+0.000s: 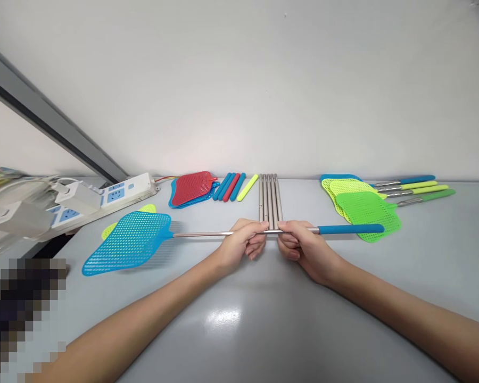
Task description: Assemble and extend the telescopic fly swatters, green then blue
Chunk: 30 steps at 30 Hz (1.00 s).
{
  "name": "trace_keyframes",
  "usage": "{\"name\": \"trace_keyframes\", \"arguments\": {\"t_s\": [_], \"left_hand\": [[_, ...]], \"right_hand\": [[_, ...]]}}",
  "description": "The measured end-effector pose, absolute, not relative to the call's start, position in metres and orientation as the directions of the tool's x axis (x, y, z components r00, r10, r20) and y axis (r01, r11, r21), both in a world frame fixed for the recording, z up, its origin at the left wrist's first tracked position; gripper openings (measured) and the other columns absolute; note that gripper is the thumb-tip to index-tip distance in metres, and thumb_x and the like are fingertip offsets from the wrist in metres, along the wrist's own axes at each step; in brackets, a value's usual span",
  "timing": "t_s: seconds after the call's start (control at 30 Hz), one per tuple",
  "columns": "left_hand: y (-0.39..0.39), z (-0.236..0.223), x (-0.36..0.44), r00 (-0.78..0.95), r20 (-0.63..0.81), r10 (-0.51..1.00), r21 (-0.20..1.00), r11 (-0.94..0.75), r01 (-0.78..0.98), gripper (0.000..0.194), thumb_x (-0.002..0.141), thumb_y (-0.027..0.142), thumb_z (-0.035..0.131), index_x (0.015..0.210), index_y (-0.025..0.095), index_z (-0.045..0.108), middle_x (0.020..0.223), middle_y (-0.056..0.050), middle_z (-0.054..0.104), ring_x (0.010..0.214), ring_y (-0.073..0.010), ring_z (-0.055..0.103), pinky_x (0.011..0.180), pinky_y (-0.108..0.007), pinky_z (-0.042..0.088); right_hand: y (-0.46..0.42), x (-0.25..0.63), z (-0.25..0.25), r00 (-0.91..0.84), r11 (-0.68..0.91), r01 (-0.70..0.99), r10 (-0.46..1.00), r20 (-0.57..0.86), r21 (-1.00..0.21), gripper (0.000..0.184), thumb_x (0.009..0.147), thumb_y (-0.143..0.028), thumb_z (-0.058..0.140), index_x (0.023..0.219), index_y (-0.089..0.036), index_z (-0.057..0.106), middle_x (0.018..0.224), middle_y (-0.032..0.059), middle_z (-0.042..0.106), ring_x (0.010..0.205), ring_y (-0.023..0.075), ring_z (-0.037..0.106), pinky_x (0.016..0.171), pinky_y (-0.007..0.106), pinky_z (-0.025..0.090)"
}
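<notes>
I hold a blue fly swatter (130, 240) level above the grey table (239, 319), its mesh head to the left and its blue grip (349, 229) to the right. My left hand (243, 242) is closed round the metal shaft (199, 233) near its middle. My right hand (301, 246) is closed round the same shaft just beside it, the two hands almost touching. Right behind my hands lies a row of several bare metal rods (269, 198).
Red and blue swatter heads (191, 189) and several loose coloured grips (233, 186) lie at the back left. Finished yellow and green swatters (363, 205) are stacked at the back right. Power strips with plugs (115, 196) sit at the left edge; a yellow-green head (108, 230) pokes out beneath the blue one.
</notes>
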<state>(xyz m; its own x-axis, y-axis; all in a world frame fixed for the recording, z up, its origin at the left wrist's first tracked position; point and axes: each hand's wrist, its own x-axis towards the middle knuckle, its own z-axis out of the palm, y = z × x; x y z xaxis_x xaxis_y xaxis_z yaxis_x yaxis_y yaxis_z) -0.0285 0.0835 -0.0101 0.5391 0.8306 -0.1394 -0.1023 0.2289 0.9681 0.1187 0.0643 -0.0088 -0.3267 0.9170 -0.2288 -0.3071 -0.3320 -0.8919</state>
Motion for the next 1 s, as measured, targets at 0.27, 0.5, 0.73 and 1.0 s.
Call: {"name": "trace_keyframes", "arguments": {"t_s": [0.27,0.5,0.73,1.0], "left_hand": [[0.0853,-0.0108,-0.0297,0.543,-0.146,0.827,0.957,0.257,-0.134,0.041,0.080,0.027,0.041,0.042,0.018,0.027,0.031,0.006,0.024,0.032,-0.0067,0.030,0.042,-0.024,0.021],[0.0872,-0.0128,-0.0303,0.538,-0.122,0.834,0.952,0.251,-0.173,0.043,0.080,0.027,0.041,0.041,0.018,0.025,0.031,0.007,0.022,0.031,-0.0065,0.027,0.043,-0.025,0.021],[0.0865,-0.0127,-0.0277,0.493,-0.144,0.858,0.940,0.275,-0.203,0.044,0.080,0.026,0.040,0.041,0.018,0.022,0.031,0.007,0.018,0.030,-0.0056,0.024,0.045,-0.025,0.025],[0.0857,-0.0101,-0.0255,0.441,-0.162,0.883,0.926,0.291,-0.241,0.045,0.081,0.027,0.041,0.040,0.019,0.023,0.031,0.007,0.019,0.030,-0.0063,0.023,0.050,-0.026,0.031]], "right_hand": [[0.0644,0.1195,-0.0082,-0.327,-0.365,-0.334,0.910,-0.256,-0.869,0.038,0.075,-0.025,0.047,0.046,-0.019,0.023,0.042,-0.0079,0.015,0.037,0.0051,0.018,0.041,0.024,0.011],[0.0653,0.1210,-0.0052,-0.308,-0.406,-0.351,0.901,-0.306,-0.843,0.038,0.075,-0.026,0.047,0.047,-0.019,0.022,0.043,-0.0084,0.014,0.036,0.0047,0.016,0.040,0.024,0.010],[0.0670,0.1226,-0.0033,-0.302,-0.429,-0.368,0.894,-0.330,-0.825,0.037,0.076,-0.027,0.046,0.048,-0.019,0.023,0.042,-0.0086,0.014,0.036,0.0048,0.017,0.040,0.023,0.011],[0.0706,0.1257,-0.0038,-0.291,-0.437,-0.352,0.892,-0.347,-0.828,0.036,0.077,-0.026,0.044,0.048,-0.019,0.024,0.041,-0.0083,0.016,0.035,0.0050,0.017,0.040,0.024,0.011]]}}
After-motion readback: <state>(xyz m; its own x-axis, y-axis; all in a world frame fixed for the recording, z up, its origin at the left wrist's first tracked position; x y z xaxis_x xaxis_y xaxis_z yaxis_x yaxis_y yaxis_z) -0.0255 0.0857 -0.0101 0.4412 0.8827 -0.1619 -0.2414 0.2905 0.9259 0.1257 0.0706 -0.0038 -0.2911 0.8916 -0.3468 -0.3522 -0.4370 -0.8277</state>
